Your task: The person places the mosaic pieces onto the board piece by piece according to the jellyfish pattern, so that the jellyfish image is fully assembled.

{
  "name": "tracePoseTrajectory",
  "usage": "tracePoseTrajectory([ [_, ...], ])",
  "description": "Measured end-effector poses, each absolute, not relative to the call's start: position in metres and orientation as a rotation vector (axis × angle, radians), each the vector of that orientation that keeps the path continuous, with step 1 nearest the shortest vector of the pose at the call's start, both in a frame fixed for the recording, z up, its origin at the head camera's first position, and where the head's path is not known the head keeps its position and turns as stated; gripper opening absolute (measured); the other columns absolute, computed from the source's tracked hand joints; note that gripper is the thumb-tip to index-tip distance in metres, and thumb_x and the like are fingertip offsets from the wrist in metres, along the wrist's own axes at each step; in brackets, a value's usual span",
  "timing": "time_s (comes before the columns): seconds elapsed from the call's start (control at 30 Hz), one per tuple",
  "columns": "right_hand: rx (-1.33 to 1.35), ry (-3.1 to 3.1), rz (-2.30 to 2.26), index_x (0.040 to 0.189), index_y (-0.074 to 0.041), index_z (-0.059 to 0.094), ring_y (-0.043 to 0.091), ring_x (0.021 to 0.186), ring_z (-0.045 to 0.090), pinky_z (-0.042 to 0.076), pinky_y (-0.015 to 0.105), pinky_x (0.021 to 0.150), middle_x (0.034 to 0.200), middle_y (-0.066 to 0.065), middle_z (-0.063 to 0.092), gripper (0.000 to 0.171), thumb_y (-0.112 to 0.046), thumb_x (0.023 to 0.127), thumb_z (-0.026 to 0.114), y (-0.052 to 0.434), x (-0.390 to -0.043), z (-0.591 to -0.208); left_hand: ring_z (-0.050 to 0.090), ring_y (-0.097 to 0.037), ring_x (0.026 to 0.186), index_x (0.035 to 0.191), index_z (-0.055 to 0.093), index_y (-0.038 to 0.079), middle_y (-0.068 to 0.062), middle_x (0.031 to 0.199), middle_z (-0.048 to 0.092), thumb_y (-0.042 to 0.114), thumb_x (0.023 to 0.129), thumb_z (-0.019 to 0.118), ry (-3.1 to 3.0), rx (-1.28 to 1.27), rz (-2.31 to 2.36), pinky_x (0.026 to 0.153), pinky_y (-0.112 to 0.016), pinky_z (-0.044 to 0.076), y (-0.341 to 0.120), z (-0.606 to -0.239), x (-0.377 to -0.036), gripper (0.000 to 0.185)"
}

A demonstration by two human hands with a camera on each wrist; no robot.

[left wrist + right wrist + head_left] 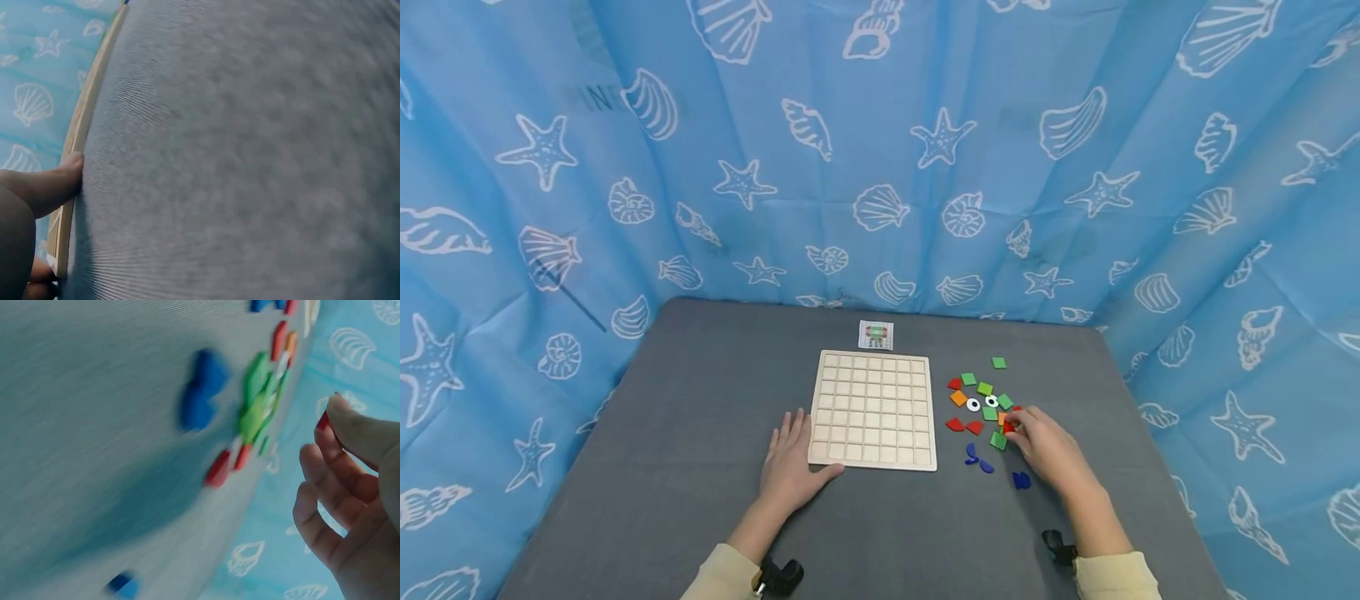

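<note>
My left hand [790,467] lies at the near left corner of a wooden grid board [872,408], its fingers stretched along the left side. The thumb touches the board's front edge [94,94] in the left wrist view. Over the right side of a group of small coloured pieces, my right hand [1052,450] pinches a small red piece [323,420] between thumb and forefinger. Its other fingers are loosely bent around nothing. Beneath and beside this hand lie green squares [997,440], an orange piece [958,398] and more red pieces [954,425].
A small printed picture card [876,335] lies behind the board. White rings with dark centres [973,405] sit among the pieces. Nearer the front are blue pieces [987,467] and a dark blue piece [1021,480]. A blue shell-patterned curtain [820,167] surrounds the grey table [722,383].
</note>
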State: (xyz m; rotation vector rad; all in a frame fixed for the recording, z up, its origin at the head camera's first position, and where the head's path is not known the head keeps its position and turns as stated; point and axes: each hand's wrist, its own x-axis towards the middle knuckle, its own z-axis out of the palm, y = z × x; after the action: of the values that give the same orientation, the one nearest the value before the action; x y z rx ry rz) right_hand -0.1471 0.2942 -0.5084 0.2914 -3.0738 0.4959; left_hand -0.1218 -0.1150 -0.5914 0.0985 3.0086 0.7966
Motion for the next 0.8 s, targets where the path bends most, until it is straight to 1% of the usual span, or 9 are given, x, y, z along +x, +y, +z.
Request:
tracePoseTrajectory([
  [0.07, 0.336, -3.098, 0.554, 0.115, -0.002, 0.069, 0.017, 0.080, 0.057, 0.053, 0.040, 0.069, 0.097, 0.006, 0.061, 0.025, -0.013, 0.093, 0.072, 0.285, -0.157, -0.505, 0.013, -0.038, 0.156, 0.158, 0.026, -0.003, -0.019, 0.167, 0.020, 0.066, 0.080, 0.073, 3.013, 0.090, 0.775, 0.126, -0.056, 0.016, -0.116, -0.591, -0.121, 0.114],
  [0.13, 0.376, -3.095, 0.602, 0.117, -0.002, 0.068, 0.018, 0.084, 0.059, 0.055, 0.040, 0.072, 0.101, 0.006, 0.062, 0.025, -0.013, 0.094, 0.071, 0.277, -0.164, -0.504, 0.013, -0.038, 0.156, 0.158, 0.026, -0.002, -0.019, 0.167, 0.020, 0.067, 0.080, 0.073, 3.017, 0.087, 0.760, 0.126, -0.056, 0.016, -0.116, -0.591, -0.121, 0.114],
  [0.2, 0.408, -3.081, 0.636, 0.118, -0.002, 0.068, 0.019, 0.086, 0.060, 0.057, 0.041, 0.075, 0.104, 0.008, 0.063, 0.026, -0.012, 0.094, 0.071, 0.268, -0.170, -0.504, 0.013, -0.038, 0.156, 0.158, 0.026, -0.002, -0.019, 0.167, 0.020, 0.067, 0.080, 0.073, 3.012, 0.085, 0.757, 0.126, -0.056, 0.016, -0.116, -0.589, -0.121, 0.114],
  [0.37, 0.461, -3.000, 0.646, 0.120, -0.002, 0.069, 0.021, 0.088, 0.062, 0.059, 0.041, 0.078, 0.109, 0.010, 0.065, 0.028, -0.010, 0.093, 0.072, 0.252, -0.181, -0.504, 0.014, -0.038, 0.156, 0.158, 0.027, -0.003, -0.019, 0.166, 0.022, 0.066, 0.079, 0.075, 2.999, 0.082, 0.762, 0.126, -0.056, 0.017, -0.115, -0.587, -0.121, 0.115],
  [0.5, 0.522, -2.936, 0.646, 0.120, -0.001, 0.071, 0.021, 0.088, 0.062, 0.058, 0.040, 0.077, 0.110, 0.012, 0.066, 0.030, -0.008, 0.091, 0.074, 0.244, -0.187, -0.503, 0.014, -0.037, 0.156, 0.158, 0.027, -0.002, -0.019, 0.167, 0.022, 0.067, 0.078, 0.074, 2.990, 0.069, 0.761, 0.126, -0.055, 0.016, -0.114, -0.587, -0.121, 0.116],
  [0.63, 0.547, -2.916, 0.647, 0.120, -0.001, 0.072, 0.021, 0.085, 0.061, 0.057, 0.038, 0.072, 0.106, 0.011, 0.066, 0.031, -0.007, 0.090, 0.075, 0.237, -0.192, -0.502, 0.014, -0.038, 0.156, 0.158, 0.026, -0.002, -0.019, 0.167, 0.021, 0.067, 0.078, 0.074, 2.980, 0.080, 0.771, 0.126, -0.056, 0.017, -0.115, -0.587, -0.122, 0.116],
  [0.8, 0.528, -2.899, 0.680, 0.118, -0.002, 0.072, 0.024, 0.092, 0.066, 0.059, 0.040, 0.077, 0.109, 0.011, 0.068, 0.028, -0.010, 0.092, 0.074, 0.228, -0.201, -0.503, 0.018, -0.038, 0.155, 0.158, 0.030, 0.001, -0.019, 0.165, 0.026, 0.065, 0.078, 0.076, 2.998, 0.094, 0.785, 0.125, -0.056, 0.021, -0.119, -0.588, -0.124, 0.112],
])
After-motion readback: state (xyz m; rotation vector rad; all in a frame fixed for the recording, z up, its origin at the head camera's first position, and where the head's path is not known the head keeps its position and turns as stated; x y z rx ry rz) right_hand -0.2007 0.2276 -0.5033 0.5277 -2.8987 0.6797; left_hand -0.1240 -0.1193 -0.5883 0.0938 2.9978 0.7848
